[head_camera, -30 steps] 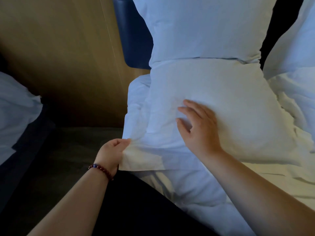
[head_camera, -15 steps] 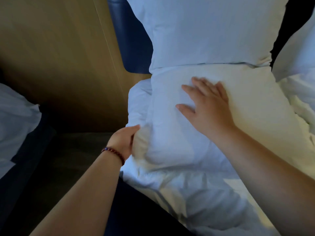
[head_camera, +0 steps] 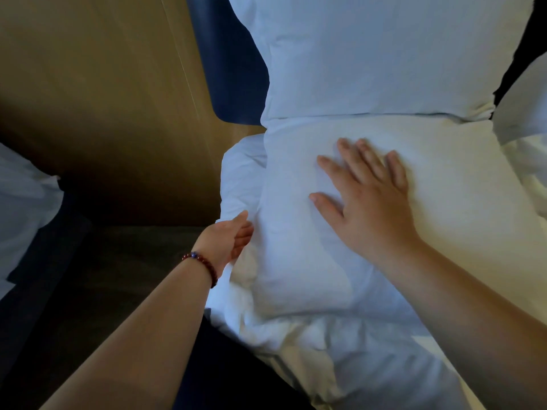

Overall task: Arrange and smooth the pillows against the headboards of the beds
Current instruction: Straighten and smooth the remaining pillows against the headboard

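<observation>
A white front pillow [head_camera: 461,208] lies flat on the bed, below a second white pillow [head_camera: 370,54] that leans against the blue headboard [head_camera: 231,72]. My right hand [head_camera: 370,196] presses flat on the front pillow with its fingers spread and straight. My left hand [head_camera: 233,238], a bead bracelet on its wrist, touches the pillow's left side with straight fingers, partly tucked between the pillow and the duvet [head_camera: 239,179].
A tan wooden wall panel [head_camera: 103,99] stands left of the bed. Another white pillow [head_camera: 527,108] lies at the right edge. A neighbouring bed's white linen [head_camera: 23,202] shows at far left, with dark floor [head_camera: 88,291] between the beds.
My left hand let go of the pillow's lower left corner and moved up along its left side. My right hand slid up the pillow toward the headboard and flattened out.
</observation>
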The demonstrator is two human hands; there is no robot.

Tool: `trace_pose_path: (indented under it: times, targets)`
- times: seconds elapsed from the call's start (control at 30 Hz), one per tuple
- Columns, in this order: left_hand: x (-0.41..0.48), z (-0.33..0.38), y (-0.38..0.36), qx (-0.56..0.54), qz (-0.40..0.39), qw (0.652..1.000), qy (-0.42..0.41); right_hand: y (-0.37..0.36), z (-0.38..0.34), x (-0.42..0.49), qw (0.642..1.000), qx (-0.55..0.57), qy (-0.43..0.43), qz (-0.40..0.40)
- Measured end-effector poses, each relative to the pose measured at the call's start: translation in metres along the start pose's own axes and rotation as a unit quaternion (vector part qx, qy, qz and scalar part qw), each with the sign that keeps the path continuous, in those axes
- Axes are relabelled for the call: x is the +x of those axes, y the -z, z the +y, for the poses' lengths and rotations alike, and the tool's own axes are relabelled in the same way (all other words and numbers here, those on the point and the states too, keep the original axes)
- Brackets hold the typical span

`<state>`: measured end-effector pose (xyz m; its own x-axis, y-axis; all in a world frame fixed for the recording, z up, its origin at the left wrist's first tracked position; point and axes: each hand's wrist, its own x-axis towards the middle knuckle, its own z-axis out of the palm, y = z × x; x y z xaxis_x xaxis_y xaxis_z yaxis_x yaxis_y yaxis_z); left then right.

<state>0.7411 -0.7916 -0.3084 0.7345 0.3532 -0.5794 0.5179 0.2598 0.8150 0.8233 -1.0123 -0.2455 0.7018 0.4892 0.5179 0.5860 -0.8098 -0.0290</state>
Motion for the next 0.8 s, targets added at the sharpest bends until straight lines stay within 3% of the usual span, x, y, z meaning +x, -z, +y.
trace_pose_path:
  times: [0.13, 0.3, 0.4, 0.53, 0.7, 0.8]
  targets:
    - [0.007, 0.001, 0.003, 0.007, -0.01, 1.0, 0.016, -0.002, -0.005, -0.001, 1.0, -0.016, -0.002, 0.005]
    - [0.012, 0.011, -0.012, -0.074, -0.071, 0.994, 0.026, 0.003, -0.008, 0.006, 0.999, -0.026, 0.012, -0.017]
    - [0.016, 0.008, -0.009, -0.141, -0.008, 0.99, -0.006, 0.005, -0.004, 0.017, 0.999, -0.031, 0.011, -0.025]
    - [0.0, -0.005, 0.009, -0.102, 0.115, 0.987, -0.056, -0.006, -0.003, 0.011, 0.997, -0.056, 0.011, -0.05]
    - [0.014, 0.02, 0.005, -0.122, -0.014, 0.992, -0.031, 0.003, -0.004, 0.024, 0.998, -0.039, 0.02, -0.04]
    - [0.04, 0.048, -0.01, -0.126, -0.082, 0.989, 0.0, 0.007, -0.001, 0.051, 0.996, -0.022, 0.087, -0.004]
